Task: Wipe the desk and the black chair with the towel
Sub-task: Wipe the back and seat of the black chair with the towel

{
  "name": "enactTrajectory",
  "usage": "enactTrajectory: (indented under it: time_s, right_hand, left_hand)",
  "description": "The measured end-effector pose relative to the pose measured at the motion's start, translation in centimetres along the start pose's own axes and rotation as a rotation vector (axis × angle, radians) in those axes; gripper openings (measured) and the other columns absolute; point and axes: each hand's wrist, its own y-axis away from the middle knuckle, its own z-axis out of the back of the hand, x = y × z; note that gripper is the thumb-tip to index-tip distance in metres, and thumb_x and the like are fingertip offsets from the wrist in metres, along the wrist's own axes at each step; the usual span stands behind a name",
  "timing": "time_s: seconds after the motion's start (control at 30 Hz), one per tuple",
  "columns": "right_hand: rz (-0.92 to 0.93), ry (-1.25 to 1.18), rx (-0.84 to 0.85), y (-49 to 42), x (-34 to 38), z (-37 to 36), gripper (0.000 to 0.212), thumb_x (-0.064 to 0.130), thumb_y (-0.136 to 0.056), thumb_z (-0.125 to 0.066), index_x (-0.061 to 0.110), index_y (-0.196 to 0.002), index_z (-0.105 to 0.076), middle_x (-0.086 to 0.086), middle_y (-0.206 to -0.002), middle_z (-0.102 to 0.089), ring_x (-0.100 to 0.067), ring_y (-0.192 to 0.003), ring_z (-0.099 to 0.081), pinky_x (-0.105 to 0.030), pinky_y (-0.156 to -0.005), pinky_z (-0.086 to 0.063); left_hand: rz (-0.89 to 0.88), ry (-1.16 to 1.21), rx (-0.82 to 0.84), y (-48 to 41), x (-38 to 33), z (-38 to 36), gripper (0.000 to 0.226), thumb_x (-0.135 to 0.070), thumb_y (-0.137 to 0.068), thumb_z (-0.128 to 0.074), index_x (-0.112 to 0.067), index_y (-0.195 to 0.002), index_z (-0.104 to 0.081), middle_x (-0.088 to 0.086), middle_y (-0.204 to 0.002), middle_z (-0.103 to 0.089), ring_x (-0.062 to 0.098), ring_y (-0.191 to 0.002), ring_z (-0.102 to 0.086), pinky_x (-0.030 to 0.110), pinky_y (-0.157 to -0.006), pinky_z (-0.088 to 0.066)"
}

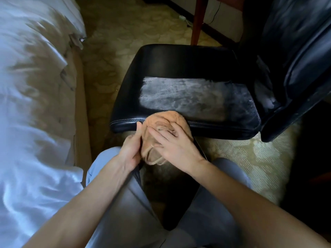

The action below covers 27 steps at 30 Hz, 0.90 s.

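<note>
Risk of the bunched towel (166,119) sliding off the front edge of the black chair (179,65), or just smearing the pale dusty patch (188,97) (possibly damp streaks; hard to tell). Gripping the towel's side with the left hand (130,153), pressing flat on top with the right hand (172,142), fingers spread. Fluffy peach terry on slick, stitched, leather-like padding.

At the near edge of the black chair (179,68), the towel (166,119) shows only in part. The right hand (175,142) lies across it, and the left hand (130,151) covers its side, fingers hidden behind the cloth. The chair's back is smeared and cropped. Left of the chair, white bedding (32,86) is blurred. Beyond the chair, a wooden leg (197,20) is cut off by the top edge.
</note>
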Motion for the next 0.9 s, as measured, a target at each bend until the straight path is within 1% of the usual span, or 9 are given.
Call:
enactTrajectory:
  time_s: [0.1, 0.23, 0.4, 0.5, 0.57, 0.63, 0.73, 0.77, 0.9]
  right_hand:
    - [0.054, -0.007, -0.019, 3.3, -2.5, -0.2, 0.017, 0.022, -0.097, -0.062, 0.025, -0.092, -0.078, -0.008, -0.147, -0.059, -0.024, -0.122, -0.05, -0.053, -0.11, -0.038]
    - [0.012, -0.004, 0.065, 10.5, -6.9, 1.4, 0.024, 0.021, -0.092, -0.054, 0.02, -0.094, -0.077, -0.004, -0.144, -0.062, -0.022, -0.117, -0.049, -0.052, -0.108, -0.034]
    - [-0.035, 0.039, 0.19, 15.6, -10.5, 3.7, 0.032, 0.018, -0.091, -0.05, 0.014, -0.108, -0.076, -0.007, -0.153, -0.046, -0.034, -0.123, -0.048, -0.056, -0.105, -0.034]
    - [-0.049, -0.013, 0.08, 12.9, -8.8, 4.1, 0.027, 0.03, -0.093, -0.05, 0.023, -0.112, -0.069, 0.001, -0.163, -0.037, -0.033, -0.128, -0.045, -0.053, -0.112, -0.023]
    - [-0.041, -0.022, -0.064, 9.2, -6.1, 3.9, 0.015, 0.027, -0.097, -0.054, 0.027, -0.097, -0.069, 0.002, -0.154, -0.05, -0.028, -0.124, -0.048, -0.049, -0.11, -0.028]
    - [-0.024, -0.037, -0.121, 5.6, -3.5, 2.8, 0.018, 0.024, -0.099, -0.058, 0.028, -0.087, -0.071, -0.001, -0.144, -0.062, -0.027, -0.122, -0.051, -0.049, -0.107, -0.035]
    - [-0.061, -0.018, -0.158, 3.2, -2.4, 0.4, 0.019, 0.025, -0.1, -0.063, 0.027, -0.084, -0.073, -0.001, -0.139, -0.066, -0.023, -0.116, -0.058, -0.048, -0.104, -0.042]
    - [-0.078, -0.017, -0.173, 3.5, -2.7, -0.1, 0.02, 0.026, -0.1, -0.065, 0.027, -0.081, -0.073, -0.001, -0.137, -0.067, -0.021, -0.113, -0.058, -0.047, -0.102, -0.045]
    - [-0.107, -0.022, -0.169, 7.9, -4.9, 0.7, 0.019, 0.02, -0.098, -0.065, 0.027, -0.081, -0.071, 0.001, -0.134, -0.069, -0.022, -0.109, -0.054, -0.048, -0.1, -0.046]
  left_hand:
    - [-0.013, -0.026, -0.025, -0.3, -0.1, -0.2, 0.055, -0.06, -0.096, -0.054, -0.008, -0.099, -0.073, 0.009, -0.103, -0.078, 0.022, -0.111, -0.07, 0.035, -0.099, -0.05]
    - [-0.02, -0.07, -0.009, -0.4, 0.1, -0.2, 0.063, -0.065, -0.082, -0.055, -0.013, -0.115, -0.07, 0.004, -0.111, -0.079, 0.015, -0.115, -0.071, 0.032, -0.106, -0.047]
    - [-0.02, -0.112, 0.029, -0.4, 1.4, -0.4, 0.055, -0.061, -0.099, -0.046, -0.016, -0.118, -0.071, 0.001, -0.115, -0.079, 0.013, -0.119, -0.069, 0.032, -0.108, -0.046]
    - [-0.02, -0.083, -0.004, -0.7, 2.2, -0.9, 0.054, -0.059, -0.101, -0.045, -0.014, -0.116, -0.071, 0.002, -0.112, -0.079, 0.015, -0.116, -0.07, 0.032, -0.106, -0.049]
    - [-0.03, -0.05, -0.038, -1.0, 2.5, -1.0, 0.058, -0.061, -0.098, -0.047, -0.01, -0.111, -0.071, 0.001, -0.102, -0.08, 0.014, -0.106, -0.071, 0.031, -0.099, -0.051]
    - [-0.036, -0.028, -0.041, -1.3, 2.5, -0.9, 0.066, -0.067, -0.087, -0.051, -0.007, -0.107, -0.07, 0.002, -0.095, -0.078, 0.017, -0.095, -0.07, 0.03, -0.086, -0.055]
    - [-0.014, 0.002, -0.018, -2.0, 1.7, -0.8, 0.078, -0.072, -0.082, -0.053, -0.005, -0.121, -0.064, 0.013, -0.109, -0.07, 0.027, -0.102, -0.068, 0.043, -0.098, -0.054]
    - [-0.003, 0.006, -0.034, -2.3, 1.4, -0.7, 0.076, -0.072, -0.086, -0.051, -0.006, -0.122, -0.062, 0.011, -0.11, -0.07, 0.023, -0.103, -0.068, 0.04, -0.099, -0.053]
    - [0.03, -0.003, -0.091, -3.1, -0.1, -0.4, 0.062, -0.069, -0.099, -0.04, -0.014, -0.114, -0.063, 0.0, -0.107, -0.069, 0.011, -0.099, -0.065, 0.027, -0.081, -0.052]
